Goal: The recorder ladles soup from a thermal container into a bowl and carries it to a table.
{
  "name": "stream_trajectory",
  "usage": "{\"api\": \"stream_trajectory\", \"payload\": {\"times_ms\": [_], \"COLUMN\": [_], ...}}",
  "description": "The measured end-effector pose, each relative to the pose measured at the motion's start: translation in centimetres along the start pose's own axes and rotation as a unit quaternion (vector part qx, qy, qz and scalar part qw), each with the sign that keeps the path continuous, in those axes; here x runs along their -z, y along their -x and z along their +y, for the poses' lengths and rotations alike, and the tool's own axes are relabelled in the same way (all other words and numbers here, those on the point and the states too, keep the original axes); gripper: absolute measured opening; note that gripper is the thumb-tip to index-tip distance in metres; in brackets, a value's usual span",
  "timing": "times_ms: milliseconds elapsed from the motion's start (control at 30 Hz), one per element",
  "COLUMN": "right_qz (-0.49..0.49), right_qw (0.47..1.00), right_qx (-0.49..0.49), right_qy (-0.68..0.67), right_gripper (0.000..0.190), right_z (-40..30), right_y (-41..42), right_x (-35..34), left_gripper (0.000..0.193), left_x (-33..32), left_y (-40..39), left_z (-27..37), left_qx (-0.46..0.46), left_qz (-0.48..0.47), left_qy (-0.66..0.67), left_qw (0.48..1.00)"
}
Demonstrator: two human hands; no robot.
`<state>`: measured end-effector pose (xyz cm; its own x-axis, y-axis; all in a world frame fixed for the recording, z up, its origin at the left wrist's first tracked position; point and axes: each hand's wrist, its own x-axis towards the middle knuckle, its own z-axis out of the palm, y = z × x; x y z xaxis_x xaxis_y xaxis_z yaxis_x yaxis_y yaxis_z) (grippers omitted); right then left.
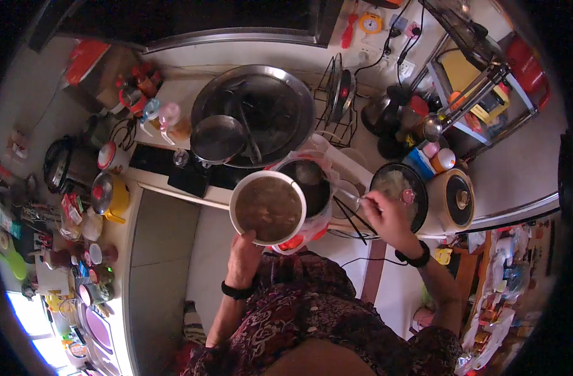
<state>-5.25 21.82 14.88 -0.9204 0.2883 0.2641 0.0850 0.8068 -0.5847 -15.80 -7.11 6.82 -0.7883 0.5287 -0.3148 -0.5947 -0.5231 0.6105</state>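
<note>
My left hand (pixel 245 251) grips the near rim of a white bowl (pixel 267 207) filled with brown broth holding some pieces. My right hand (pixel 385 216) is closed around the handle of a metal ladle (pixel 310 173), whose scoop is over a dark round pot (pixel 310 192) just right of the bowl. Red and white plastic bags (pixel 321 225) surround that pot. Dark chopsticks (pixel 354 217) lie between the pot and my right hand. Behind the bowl, a metal saucepan (pixel 218 139) overlaps a large wok (pixel 267 113), which has a long dark utensil in it.
A black pan (pixel 391 181) with pale contents and a lidded cream crock (pixel 457 199) stand at the right. A wire lid rack (pixel 336 108) is beyond the pot. On the left counter sit a yellow lidded pot (pixel 112 195) and several jars. A cable hangs near the right forearm.
</note>
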Motion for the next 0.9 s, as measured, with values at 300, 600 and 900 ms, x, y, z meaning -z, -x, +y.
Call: {"api": "stream_trajectory", "payload": {"times_ms": [300, 600, 900], "right_qz": [-0.127, -0.244, -0.217], "right_qw": [0.984, 0.956, 0.874], "right_qx": [0.074, -0.119, -0.301], "right_qy": [0.102, -0.109, -0.314], "right_gripper": [0.013, 0.024, 0.025], "right_z": [0.4, 4.9, 5.1], "right_y": [-1.5, -3.9, -2.7], "right_x": [-3.5, -5.4, -3.2], "left_gripper": [0.051, 0.05, 0.049], "left_x": [-0.5, 0.3, 0.4], "left_y": [0.2, -0.2, 0.0], "left_z": [0.2, -0.3, -0.3], "left_qx": [-0.002, -0.01, -0.005], "left_qz": [0.011, -0.003, 0.008], "left_qy": [-0.003, 0.006, 0.018], "left_qw": [1.0, 1.0, 1.0]}}
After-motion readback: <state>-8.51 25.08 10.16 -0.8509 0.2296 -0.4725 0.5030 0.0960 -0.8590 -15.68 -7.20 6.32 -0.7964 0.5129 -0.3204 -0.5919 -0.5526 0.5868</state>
